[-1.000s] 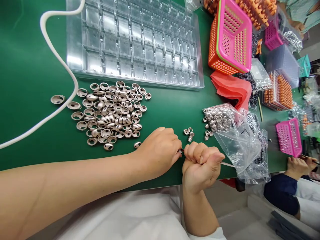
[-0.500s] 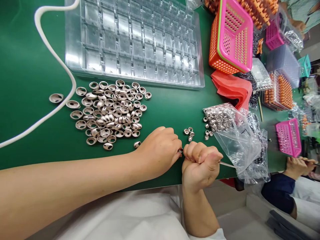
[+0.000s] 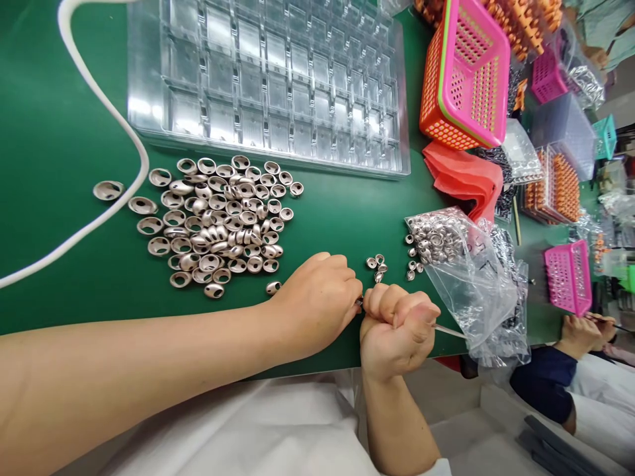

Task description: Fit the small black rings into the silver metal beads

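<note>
My left hand [image 3: 315,304] is closed, its fingertips pinching a small shiny metal part [image 3: 360,301] that is mostly hidden. Against it, my right hand [image 3: 397,330] makes a fist around a thin tool, whose slim pale end [image 3: 450,330] sticks out past the thumb side; the kind of tool cannot be made out. The knuckles of both hands almost meet at the table's front edge. Beyond them lie a few small metal pieces [image 3: 380,268]. To the left spreads a pile of silvery oval metal rings [image 3: 218,218] with holes, and one stray ring [image 3: 273,288] lies by my left wrist.
A clear compartment tray [image 3: 278,158] lies at the back. Right of my hands are a plastic bag of small metal parts [image 3: 439,235], red cloth [image 3: 461,178] and stacked baskets [image 3: 446,125]. A white cable [image 3: 106,109] curves at left. A co-worker's hands [image 3: 580,334] are at far right.
Both hands stay in nearly the same place and grip. The view has shifted slightly, and the co-worker's hands appear a little further left.
</note>
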`<state>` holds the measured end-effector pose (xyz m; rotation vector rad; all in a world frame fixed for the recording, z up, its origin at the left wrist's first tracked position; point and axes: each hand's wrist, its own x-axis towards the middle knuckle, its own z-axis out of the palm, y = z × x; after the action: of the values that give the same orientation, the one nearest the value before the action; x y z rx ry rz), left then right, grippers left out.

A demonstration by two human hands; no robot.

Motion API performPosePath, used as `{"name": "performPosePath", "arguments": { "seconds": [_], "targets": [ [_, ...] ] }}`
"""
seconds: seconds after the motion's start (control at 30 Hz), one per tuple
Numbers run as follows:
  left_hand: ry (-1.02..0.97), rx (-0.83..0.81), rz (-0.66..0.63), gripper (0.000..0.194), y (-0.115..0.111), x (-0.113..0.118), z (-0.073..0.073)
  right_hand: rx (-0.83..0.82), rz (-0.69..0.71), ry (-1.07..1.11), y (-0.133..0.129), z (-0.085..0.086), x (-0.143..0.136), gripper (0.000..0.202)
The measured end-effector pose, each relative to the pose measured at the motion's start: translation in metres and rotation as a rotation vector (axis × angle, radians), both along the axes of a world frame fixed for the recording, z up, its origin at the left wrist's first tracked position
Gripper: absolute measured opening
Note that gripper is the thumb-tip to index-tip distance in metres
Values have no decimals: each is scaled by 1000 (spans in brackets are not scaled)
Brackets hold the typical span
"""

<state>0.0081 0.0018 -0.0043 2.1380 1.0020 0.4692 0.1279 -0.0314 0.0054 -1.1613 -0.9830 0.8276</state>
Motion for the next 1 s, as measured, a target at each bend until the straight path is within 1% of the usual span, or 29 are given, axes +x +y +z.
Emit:
{"name": "performPosePath", "arguments": {
  "seconds": [0.2, 0.5, 0.63, 0.73, 0.87, 1.0],
  "targets": [
    [-9, 9, 5, 15, 1, 0, 1, -17, -2, 8, 1, 0, 0, 50],
    [-77, 80, 45, 19, -2, 0, -5, 10, 38, -32, 0, 0, 0, 47],
    [-50, 67, 43, 20, -1, 0, -3, 25, 82, -75, -3, -3, 1, 46],
    [-9, 35, 22, 18, 0, 0, 0, 29, 91, -67, -5, -6, 2, 45],
    [10, 17, 13, 12, 0, -1, 1, 1, 45, 26, -2, -3, 5, 46],
    [-22, -17, 33, 4, 1, -4, 2, 52, -38, 110, -1, 11, 13, 47]
  ]
}}
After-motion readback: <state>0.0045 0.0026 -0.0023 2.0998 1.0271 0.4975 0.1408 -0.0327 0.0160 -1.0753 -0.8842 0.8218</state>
